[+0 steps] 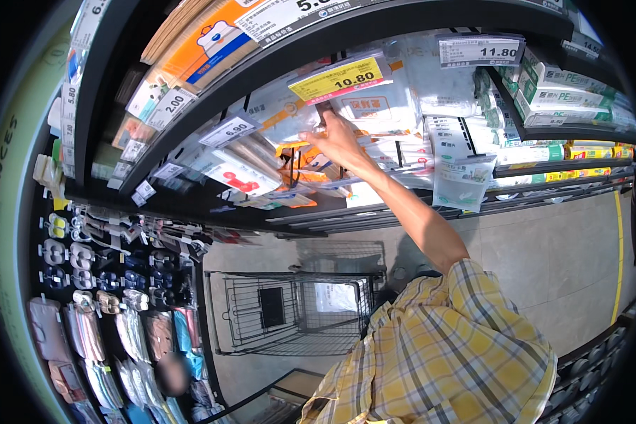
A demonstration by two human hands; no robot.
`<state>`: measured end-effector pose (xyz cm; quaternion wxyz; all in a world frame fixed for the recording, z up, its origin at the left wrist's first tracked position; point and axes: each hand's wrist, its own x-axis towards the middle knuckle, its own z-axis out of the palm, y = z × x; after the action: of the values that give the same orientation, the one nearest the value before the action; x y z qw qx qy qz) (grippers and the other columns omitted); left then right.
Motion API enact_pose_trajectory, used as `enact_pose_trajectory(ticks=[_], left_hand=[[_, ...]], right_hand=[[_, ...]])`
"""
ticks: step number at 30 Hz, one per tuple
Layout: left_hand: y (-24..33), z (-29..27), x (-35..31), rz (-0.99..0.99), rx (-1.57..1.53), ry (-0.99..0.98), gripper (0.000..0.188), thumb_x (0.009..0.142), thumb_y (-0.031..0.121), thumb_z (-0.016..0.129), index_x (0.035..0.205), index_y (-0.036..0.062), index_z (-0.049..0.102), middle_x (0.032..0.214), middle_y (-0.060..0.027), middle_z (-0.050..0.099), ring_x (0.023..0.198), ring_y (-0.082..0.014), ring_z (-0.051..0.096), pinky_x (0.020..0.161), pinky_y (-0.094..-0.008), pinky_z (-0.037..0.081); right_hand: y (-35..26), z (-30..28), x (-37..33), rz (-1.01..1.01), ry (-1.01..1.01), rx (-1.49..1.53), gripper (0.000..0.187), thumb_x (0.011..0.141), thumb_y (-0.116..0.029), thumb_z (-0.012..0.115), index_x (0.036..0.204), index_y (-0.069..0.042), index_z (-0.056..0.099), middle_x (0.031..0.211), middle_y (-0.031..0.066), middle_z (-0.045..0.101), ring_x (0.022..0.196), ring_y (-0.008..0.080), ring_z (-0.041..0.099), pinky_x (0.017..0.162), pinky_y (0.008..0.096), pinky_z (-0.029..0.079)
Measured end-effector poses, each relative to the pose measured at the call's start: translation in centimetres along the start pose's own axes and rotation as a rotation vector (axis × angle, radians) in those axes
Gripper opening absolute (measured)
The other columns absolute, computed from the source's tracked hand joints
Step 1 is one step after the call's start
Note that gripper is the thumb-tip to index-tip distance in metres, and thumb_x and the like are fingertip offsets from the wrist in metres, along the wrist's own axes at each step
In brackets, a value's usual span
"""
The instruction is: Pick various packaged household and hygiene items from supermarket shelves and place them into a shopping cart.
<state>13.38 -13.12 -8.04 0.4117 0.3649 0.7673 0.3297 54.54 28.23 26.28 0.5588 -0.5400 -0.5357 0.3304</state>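
Note:
My right hand point(339, 139) reaches up to a hanging shelf display, arm stretched out from a yellow plaid sleeve. Its thumb stands apart from the fingers, so the hand looks open. The fingertips go in beneath a yellow price tag point(336, 79) and are partly hidden there, against clear plastic packages point(374, 106). Just below the thumb hang orange-and-clear packets point(305, 169) on hooks. I cannot make out whether the fingertips touch a package. My left hand is not in view.
A black wire shopping cart point(247, 332) stands on the floor, with a white package point(336, 297) in it. Boxes of plastic wrap point(558, 95) fill the right shelf. Slippers point(81, 254) and folded textiles hang at the left. A dark shelf edge point(417, 32) runs above my hand.

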Motion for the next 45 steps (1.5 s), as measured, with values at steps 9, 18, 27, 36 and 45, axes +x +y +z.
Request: enact_pose_trajectory(ticks=[9,18,27,36,45], left_hand=[[-3.1,2.0,-3.4,-0.047,-0.029,0.016,0.024,0.079,0.012,0.066,0.099,0.0009,0.059,0.082,-0.0098,0.065,0.07,-0.0182,0.063,0.062,-0.0285,0.05],[-3.1,3.9,-4.3,-0.009,-0.478,0.152,0.011,0.083,0.013,0.061,0.085,0.008,0.052,0.067,0.0005,0.052,0.056,-0.0087,0.048,0.049,-0.0231,0.043],[-5.1,4.2,2.0,-0.265,-0.381,0.331,0.029,0.085,0.002,0.053,0.113,0.0007,0.046,0.086,-0.0099,0.058,0.07,-0.0164,0.059,0.06,-0.028,0.052],[-12.3,11.0,8.6,-0.76,-0.496,0.091,0.069,0.071,0.014,0.071,0.125,-0.0089,0.034,0.084,-0.0158,0.057,0.065,-0.0172,0.056,0.049,-0.0277,0.045],[-16.3,16.7,13.5,-0.845,-0.707,0.051,0.066,0.067,0.021,0.078,0.115,-0.0119,0.045,0.081,-0.0132,0.056,0.06,-0.0177,0.052,0.047,-0.0312,0.04]], right_hand=[[4.0,1.0,-2.6,0.05,0.031,0.165,0.071,0.081,-0.023,0.066,0.13,0.013,0.03,0.128,0.0306,0.042,0.122,0.0352,0.044,0.096,0.0384,0.041],[4.5,0.5,-12.9,-0.05,-0.059,0.178,0.052,0.081,-0.009,0.065,0.127,0.003,0.042,0.123,0.0199,0.052,0.112,0.0242,0.053,0.09,0.0323,0.046],[12.8,-4.3,-24.9,0.169,-0.383,-0.385,0.021,0.083,-0.004,0.06,0.103,0.001,0.06,0.092,0.0123,0.066,0.084,0.0167,0.064,0.075,0.0278,0.049],[25.7,-31.3,-44.6,0.671,-0.799,-0.989,0.036,0.08,-0.028,0.061,0.104,-0.001,0.06,0.092,0.0216,0.063,0.09,0.0388,0.06,0.077,0.0424,0.048],[9.7,-26.8,-45.2,1.52,-0.135,-0.865,0.025,0.084,-0.006,0.057,0.106,0.004,0.056,0.075,0.0099,0.063,0.055,0.0146,0.057,0.047,0.0279,0.047]])
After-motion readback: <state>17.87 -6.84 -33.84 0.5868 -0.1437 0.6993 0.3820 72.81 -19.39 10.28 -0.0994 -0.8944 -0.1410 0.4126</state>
